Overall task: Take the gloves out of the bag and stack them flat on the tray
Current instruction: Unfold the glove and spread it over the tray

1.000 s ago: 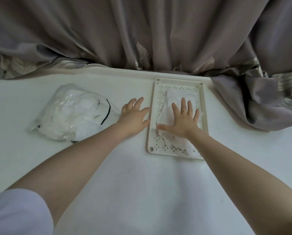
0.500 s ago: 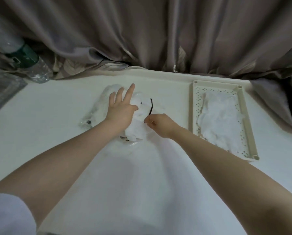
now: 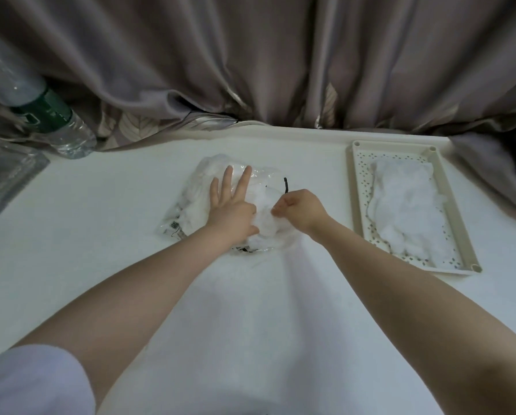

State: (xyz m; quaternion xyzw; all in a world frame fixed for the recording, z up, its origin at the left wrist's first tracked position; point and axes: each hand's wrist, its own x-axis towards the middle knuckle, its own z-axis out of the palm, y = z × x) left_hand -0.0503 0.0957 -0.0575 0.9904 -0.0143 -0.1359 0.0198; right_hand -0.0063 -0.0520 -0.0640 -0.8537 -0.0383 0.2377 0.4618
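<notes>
Though R hand (image 3: 298, 209) curled — fingertips, glove (image 3: 267, 223) grip unclear.

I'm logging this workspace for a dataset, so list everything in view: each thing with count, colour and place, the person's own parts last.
bag: one, clear plastic, table centre, white gloves inside
gloves on tray: count unclear, white, lying flat
tray: one, cream, perforated, right side of the table
table: one, white
curtain: grey, behind the table
bottle: one, clear with green label, far left
clear container: one, left edge
left hand: fingers straight, pressing the bag
right hand: pinching a white glove at the bag's mouth
</notes>
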